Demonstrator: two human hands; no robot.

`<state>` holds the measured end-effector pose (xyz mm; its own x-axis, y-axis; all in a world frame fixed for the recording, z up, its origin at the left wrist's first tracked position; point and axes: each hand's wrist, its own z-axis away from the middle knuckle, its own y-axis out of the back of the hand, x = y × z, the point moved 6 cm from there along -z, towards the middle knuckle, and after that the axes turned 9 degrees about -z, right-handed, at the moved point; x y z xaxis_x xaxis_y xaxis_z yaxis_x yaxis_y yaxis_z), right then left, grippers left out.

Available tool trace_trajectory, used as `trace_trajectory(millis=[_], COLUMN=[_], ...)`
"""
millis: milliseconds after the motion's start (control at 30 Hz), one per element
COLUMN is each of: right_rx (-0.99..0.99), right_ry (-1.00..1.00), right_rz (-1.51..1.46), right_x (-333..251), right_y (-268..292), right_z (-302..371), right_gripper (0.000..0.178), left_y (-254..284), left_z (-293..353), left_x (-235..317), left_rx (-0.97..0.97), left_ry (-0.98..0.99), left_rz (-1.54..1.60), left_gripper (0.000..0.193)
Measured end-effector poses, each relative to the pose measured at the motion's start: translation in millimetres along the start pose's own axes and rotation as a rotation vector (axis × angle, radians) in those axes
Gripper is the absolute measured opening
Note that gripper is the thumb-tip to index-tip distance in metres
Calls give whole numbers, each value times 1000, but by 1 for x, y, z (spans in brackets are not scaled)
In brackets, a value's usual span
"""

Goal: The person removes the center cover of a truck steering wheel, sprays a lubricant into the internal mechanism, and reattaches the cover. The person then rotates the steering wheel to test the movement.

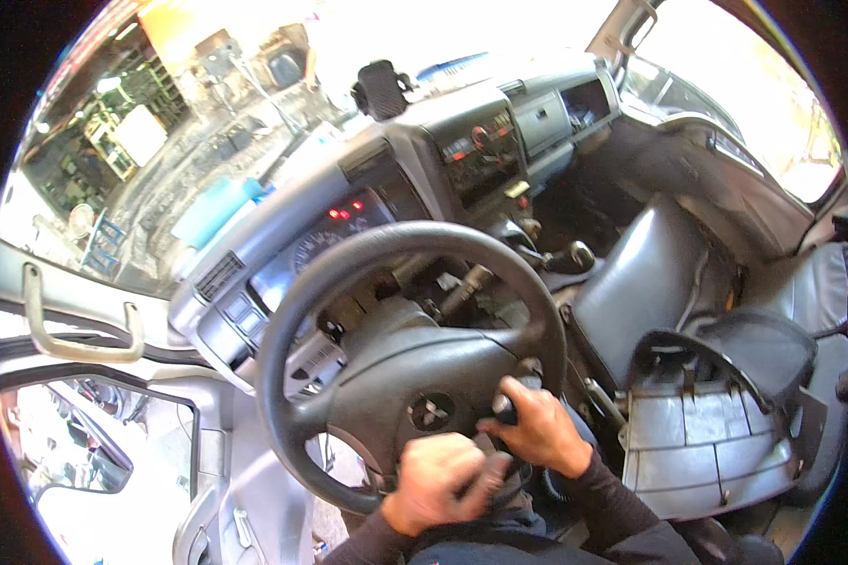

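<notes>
A black steering wheel [424,235] stands in front of me, with a badge on its centre pad [377,386]. My right hand [548,431] is closed, at the lower right of the pad, around a short dark tool [504,411] with a shiny rounded end. I cannot make out its kind. Lower and to the left, my left hand [441,478] is curled in front of the wheel's bottom part, smeared by motion. Its fingers seem wrapped round something hidden, close to the right hand.
Behind the wheel is an instrument cluster [316,247] with red lights lit. A phone holder [383,89] tops the dashboard. To the right are a gear lever [577,256], a dark seat [636,278] and a loose grey plastic panel [697,447]. A grab handle [80,350] is at left.
</notes>
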<state>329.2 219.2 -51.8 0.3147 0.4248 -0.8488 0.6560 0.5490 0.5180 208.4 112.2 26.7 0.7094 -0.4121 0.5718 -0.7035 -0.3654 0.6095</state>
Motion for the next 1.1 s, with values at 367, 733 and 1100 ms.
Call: trace_trajectory(millis=[367,733,1100], right_rx=[117,378,367], right_ry=[-233,-281,-327], right_rz=[-538,-1029,-1066], right_x=[46,88,68], right_y=[21,20,24], right_z=[10,40,35], right_gripper=[27,23,15], left_y=[-48,-109,-85], left_z=[-28,-53,-70], left_x=[-20,-43,-51], left_rx=[105,136,127], left_ry=[198,119,240], left_rz=[224,267,340], left_gripper=[24,29,35])
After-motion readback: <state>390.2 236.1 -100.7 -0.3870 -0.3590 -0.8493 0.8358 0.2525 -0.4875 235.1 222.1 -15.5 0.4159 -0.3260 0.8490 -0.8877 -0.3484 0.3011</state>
